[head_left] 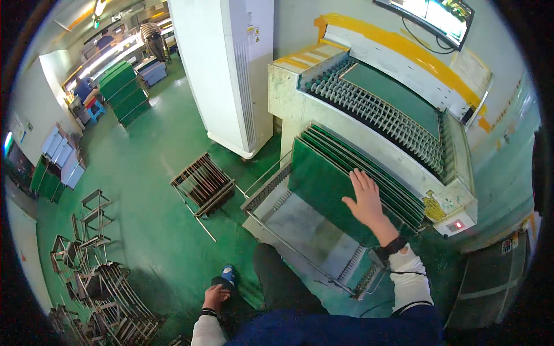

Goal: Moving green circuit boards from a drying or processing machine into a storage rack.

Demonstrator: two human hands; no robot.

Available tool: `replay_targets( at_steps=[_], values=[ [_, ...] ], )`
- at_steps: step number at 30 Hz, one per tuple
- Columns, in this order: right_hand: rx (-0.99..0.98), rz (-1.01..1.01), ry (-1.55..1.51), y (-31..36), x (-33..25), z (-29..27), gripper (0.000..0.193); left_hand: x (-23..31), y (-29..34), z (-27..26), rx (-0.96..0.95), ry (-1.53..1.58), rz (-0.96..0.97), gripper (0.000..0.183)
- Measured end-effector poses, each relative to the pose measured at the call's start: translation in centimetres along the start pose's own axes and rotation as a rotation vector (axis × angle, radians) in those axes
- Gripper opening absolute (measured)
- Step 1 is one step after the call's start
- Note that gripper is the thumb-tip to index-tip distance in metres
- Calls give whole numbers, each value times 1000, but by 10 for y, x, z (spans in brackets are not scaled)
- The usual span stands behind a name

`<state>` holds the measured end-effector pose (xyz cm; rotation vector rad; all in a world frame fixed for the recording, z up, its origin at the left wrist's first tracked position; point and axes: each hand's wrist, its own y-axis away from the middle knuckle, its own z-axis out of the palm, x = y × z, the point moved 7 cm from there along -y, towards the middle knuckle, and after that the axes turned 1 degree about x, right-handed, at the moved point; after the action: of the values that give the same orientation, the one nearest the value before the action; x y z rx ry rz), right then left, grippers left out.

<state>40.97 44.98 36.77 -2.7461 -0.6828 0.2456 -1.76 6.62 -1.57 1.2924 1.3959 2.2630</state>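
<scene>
My right hand point(365, 199) is open, fingers spread, over the upper part of a flat green panel point(317, 173); I cannot tell whether it touches the surface. That panel leans with several more in a metal slotted rack point(271, 185) in front of a roller machine point(369, 104). Low at the left, my left hand point(216, 297) lies by my dark trouser leg with its fingers curled in; no object shows in it. Another green panel point(392, 92) lies on the machine's rollers.
A smaller rack point(203, 181) stands on the green floor left of the panel rack. Stacked metal racks point(104, 288) crowd the lower left. A tall white cabinet point(222, 69) rises beside the machine. A screen point(433, 17) hangs above. People point(151, 37) are far back.
</scene>
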Motion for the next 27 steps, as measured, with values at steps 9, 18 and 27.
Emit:
replay_targets(
  at_steps=[9,18,27],
  values=[
    [101,56,20,20,-32,3,77,-13,14,-14,45,11,50,36],
    [114,36,56,35,-52,3,74,-12,28,-15,31,25,134,37],
    [113,117,69,28,-36,9,71,-13,24,-6,14,64,91,36]
  ],
)
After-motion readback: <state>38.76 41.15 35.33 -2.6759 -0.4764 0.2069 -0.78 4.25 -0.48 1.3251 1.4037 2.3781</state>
